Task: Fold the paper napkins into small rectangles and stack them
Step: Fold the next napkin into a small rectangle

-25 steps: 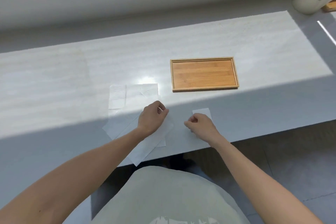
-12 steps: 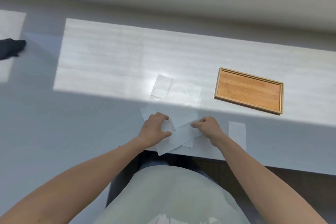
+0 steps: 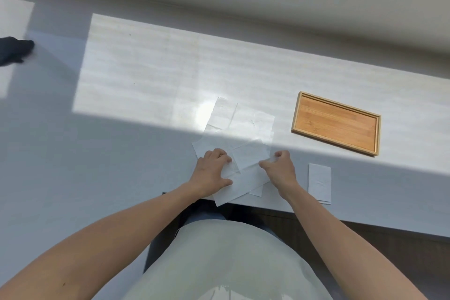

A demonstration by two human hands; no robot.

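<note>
Hands worked a loose heap of unfolded paper napkins [image 3: 241,139] at the near edge of a white table [image 3: 146,75]. The left hand [image 3: 211,173] lay flat with fingers spread narrow, pressing on the top napkin [image 3: 246,173], while the right hand [image 3: 280,169] pinched that sheet's right edge between thumb and fingers. A folded napkin rectangle [image 3: 319,181] lay just right of the right wrist, and a wooden tray [image 3: 336,122] sat beyond it in sunlight.
</note>
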